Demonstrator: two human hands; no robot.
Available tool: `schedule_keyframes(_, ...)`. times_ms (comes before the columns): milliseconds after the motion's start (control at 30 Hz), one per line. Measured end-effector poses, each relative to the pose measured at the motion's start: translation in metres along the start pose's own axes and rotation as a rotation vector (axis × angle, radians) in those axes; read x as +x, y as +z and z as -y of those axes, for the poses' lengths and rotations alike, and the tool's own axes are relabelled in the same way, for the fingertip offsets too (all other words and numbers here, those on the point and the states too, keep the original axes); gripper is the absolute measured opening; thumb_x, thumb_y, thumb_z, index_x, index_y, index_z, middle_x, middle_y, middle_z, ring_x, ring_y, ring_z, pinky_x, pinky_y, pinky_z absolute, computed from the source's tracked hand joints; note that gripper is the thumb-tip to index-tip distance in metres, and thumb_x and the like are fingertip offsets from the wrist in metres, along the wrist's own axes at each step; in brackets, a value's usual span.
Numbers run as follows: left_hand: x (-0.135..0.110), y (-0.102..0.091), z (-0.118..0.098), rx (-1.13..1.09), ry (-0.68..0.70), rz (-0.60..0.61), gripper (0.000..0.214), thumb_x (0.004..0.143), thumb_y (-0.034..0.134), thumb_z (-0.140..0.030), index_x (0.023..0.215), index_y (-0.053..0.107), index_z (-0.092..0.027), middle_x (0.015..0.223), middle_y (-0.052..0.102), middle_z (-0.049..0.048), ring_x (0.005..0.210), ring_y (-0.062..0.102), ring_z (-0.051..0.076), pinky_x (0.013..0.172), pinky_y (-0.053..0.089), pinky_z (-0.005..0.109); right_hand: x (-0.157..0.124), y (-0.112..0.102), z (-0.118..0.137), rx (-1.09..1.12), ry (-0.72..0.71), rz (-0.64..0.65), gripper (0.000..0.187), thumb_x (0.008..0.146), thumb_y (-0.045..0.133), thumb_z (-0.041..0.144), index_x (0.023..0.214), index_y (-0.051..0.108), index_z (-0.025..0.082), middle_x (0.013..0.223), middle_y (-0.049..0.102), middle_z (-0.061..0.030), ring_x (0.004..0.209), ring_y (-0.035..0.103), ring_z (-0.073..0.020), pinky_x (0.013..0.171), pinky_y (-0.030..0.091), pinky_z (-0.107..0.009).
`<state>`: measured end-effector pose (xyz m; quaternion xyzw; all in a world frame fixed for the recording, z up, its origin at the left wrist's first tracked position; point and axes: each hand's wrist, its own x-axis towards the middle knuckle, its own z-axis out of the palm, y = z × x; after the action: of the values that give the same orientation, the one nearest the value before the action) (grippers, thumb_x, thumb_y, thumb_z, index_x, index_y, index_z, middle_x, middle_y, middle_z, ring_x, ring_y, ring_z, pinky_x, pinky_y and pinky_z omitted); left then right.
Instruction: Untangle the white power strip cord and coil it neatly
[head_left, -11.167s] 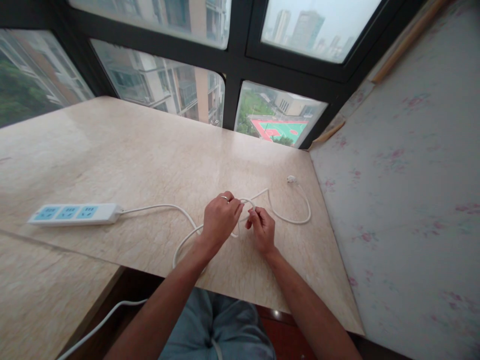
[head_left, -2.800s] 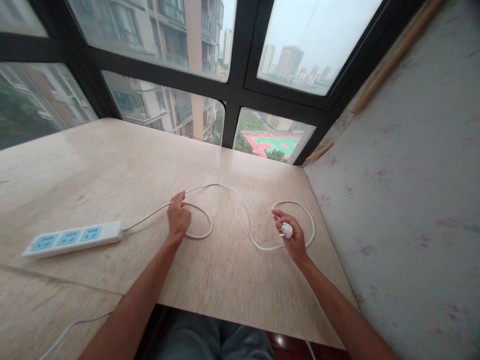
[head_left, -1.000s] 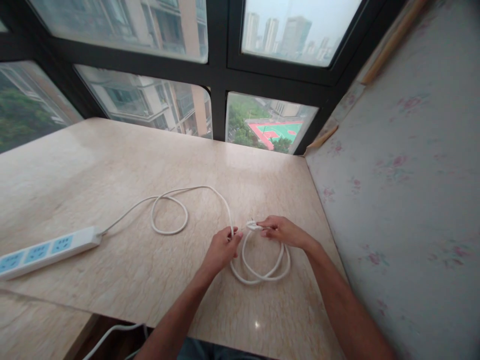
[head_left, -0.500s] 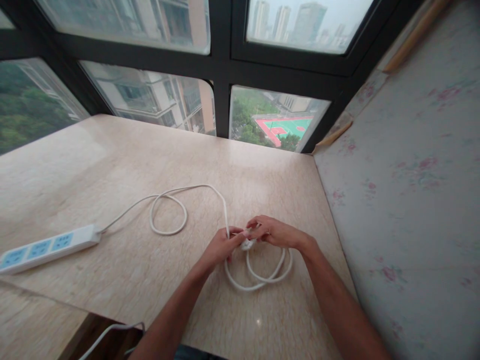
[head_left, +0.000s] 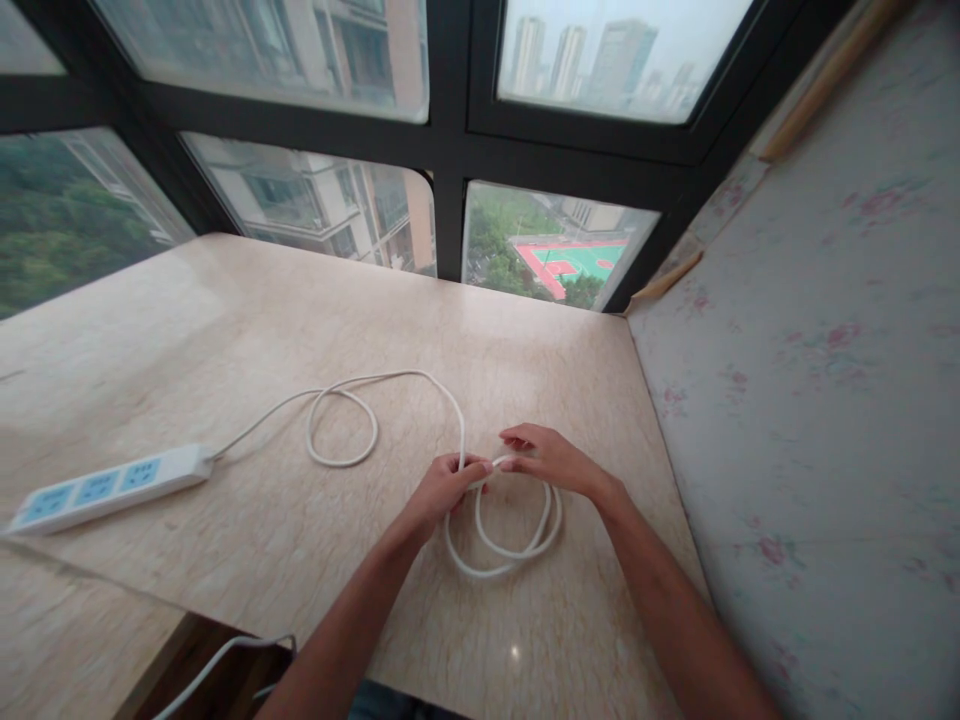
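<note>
A white power cord (head_left: 517, 555) lies in a loose coil on the stone-patterned surface below my hands. My left hand (head_left: 448, 490) pinches the gathered cord between thumb and fingers at the coil's upper left side. Close by on the right, my right hand (head_left: 551, 460) has its thumb against the cord, while its fingers are parted from the thumb. The cord runs left through a smaller loop to a white power strip (head_left: 112, 488) with blue socket faces. The cord's plug end cannot be made out; my left fingers cover part of the bundle.
Dark window frames (head_left: 450, 220) border the back of the stone-patterned surface (head_left: 337, 310). A floral-papered wall (head_left: 795, 400) rises at the right. At the lower left is a recess (head_left: 202, 665) in the front edge, with another white cable (head_left: 217, 655) across it.
The coil has shifted left and the white plug-like piece between my hands is now out of sight. My right fingers have parted from my left hand. The view has tilted slightly.
</note>
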<state>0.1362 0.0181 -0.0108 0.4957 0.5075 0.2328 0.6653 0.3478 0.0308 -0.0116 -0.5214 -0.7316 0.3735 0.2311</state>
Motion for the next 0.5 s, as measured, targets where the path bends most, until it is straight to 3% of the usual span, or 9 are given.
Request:
schedule_keyframes(133,-0.004,0.002,0.002,-0.177,0.025,-0.132,0.037,0.068,0.066,-0.046,0.082,0.069,-0.012,0.060,0.057,-0.0013,0.044,0.037,0.006,0.043,0.023,0.019,-0.001,-0.005,-0.008,0.196,0.094,0.004,0.043,0.082,0.065,0.047,0.111,0.065,0.015,0.102,0.069,-0.0104,0.089,0.065,-0.0201,0.079,0.051,-0.033)
schedule_keyframes(233,-0.006,0.002,0.006,-0.294,0.071,-0.203,0.036,0.067,0.068,-0.045,0.083,0.068,-0.012,0.059,0.057,-0.0016,0.045,0.040,0.006,0.043,0.025,0.019,-0.004,-0.009,-0.008,0.322,0.150,0.093,0.043,0.082,0.063,0.051,0.104,0.065,0.014,0.089,0.068,-0.0068,0.079,0.064,-0.0177,0.071,0.050,-0.029)
schedule_keyframes(367,-0.009,0.000,0.011,-0.433,0.117,-0.187,0.034,0.068,0.071,-0.040,0.086,0.067,-0.011,0.060,0.060,-0.0005,0.053,0.055,0.010,0.054,0.043,0.021,-0.007,-0.012,-0.002,0.449,0.183,0.286,0.041,0.078,0.067,0.051,0.097,0.065,0.014,0.081,0.065,-0.0030,0.069,0.062,-0.0147,0.062,0.047,-0.026)
schedule_keyframes(500,-0.014,-0.001,0.012,-0.605,0.081,-0.138,0.036,0.068,0.073,-0.038,0.091,0.065,-0.012,0.065,0.064,0.0019,0.062,0.067,0.017,0.063,0.053,0.027,-0.009,-0.013,0.004,0.499,0.131,0.280,0.043,0.081,0.065,0.049,0.106,0.063,0.014,0.081,0.064,-0.0028,0.062,0.059,-0.0114,0.057,0.044,-0.023)
